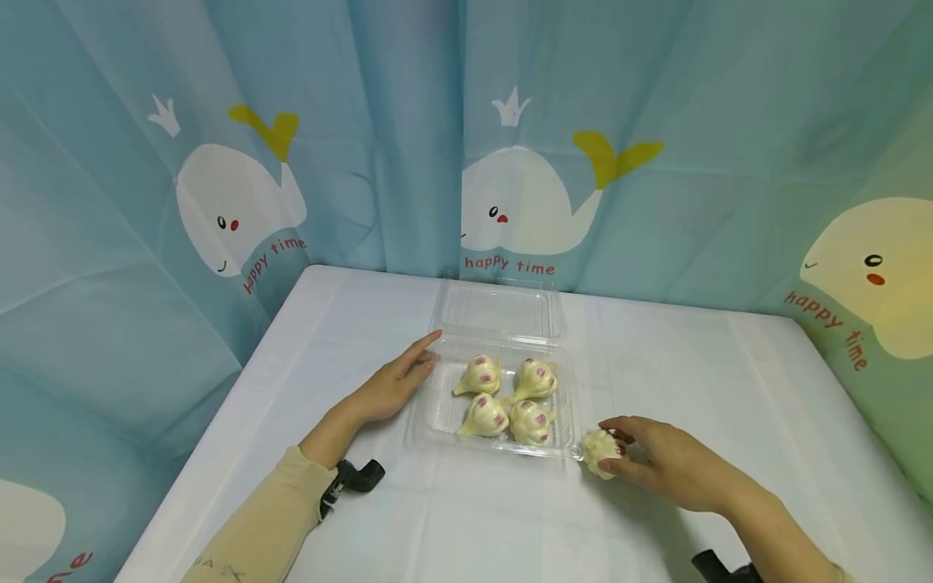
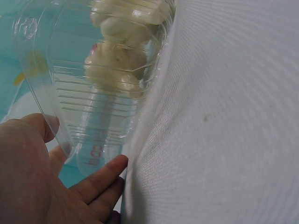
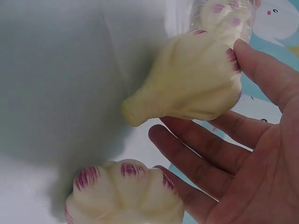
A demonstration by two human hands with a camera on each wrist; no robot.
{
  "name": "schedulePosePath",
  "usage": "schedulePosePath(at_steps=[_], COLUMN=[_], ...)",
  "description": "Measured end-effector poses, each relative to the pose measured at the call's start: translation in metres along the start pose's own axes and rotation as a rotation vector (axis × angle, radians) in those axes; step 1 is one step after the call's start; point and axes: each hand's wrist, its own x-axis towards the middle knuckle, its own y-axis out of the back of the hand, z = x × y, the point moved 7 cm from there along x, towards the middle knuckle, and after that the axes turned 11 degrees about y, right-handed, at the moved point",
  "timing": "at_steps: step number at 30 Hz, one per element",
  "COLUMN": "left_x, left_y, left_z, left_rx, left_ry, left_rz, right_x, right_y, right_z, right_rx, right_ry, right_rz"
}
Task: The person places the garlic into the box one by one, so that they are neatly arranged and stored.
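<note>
My right hand [image 1: 663,457] pinches a cream garlic bulb [image 3: 196,79] with purple tips between thumb and fingers, just off the container's near right corner. By the lower fingertips of that hand, a second garlic bulb [image 3: 126,196] shows in the right wrist view. A clear plastic container [image 1: 437,421] stands in the middle of the table, its lid [image 1: 503,312] folded back. Several more garlic bulbs [image 1: 484,414] lie inside it. At the container's left side, my left hand [image 1: 389,389] has its fingers extended, with the thumb at the rim in the left wrist view.
A white cloth [image 1: 729,389] covers the table. Blue curtains [image 1: 408,138] printed with whales hang along the back and both sides. Black wrist mounts [image 1: 357,478] stick out beside the forearms.
</note>
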Motion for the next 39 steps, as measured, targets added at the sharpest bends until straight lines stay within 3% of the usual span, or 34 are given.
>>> schedulePosePath(at_steps=[16, 27, 39], left_x=[-0.001, -0.002, -0.002], left_y=[-0.001, 0.000, 0.000], left_z=[0.000, 0.002, 0.002], left_rx=[0.002, -0.001, 0.007], left_ry=[-0.003, -0.005, -0.009], left_rz=[0.009, 0.006, 0.011], right_x=[-0.001, 0.004, 0.012], right_y=[0.017, 0.029, 0.042], right_z=[-0.001, -0.005, -0.016], right_rx=[-0.039, -0.047, -0.099], right_ry=[0.025, 0.011, 0.065], right_rz=[0.059, 0.054, 0.104])
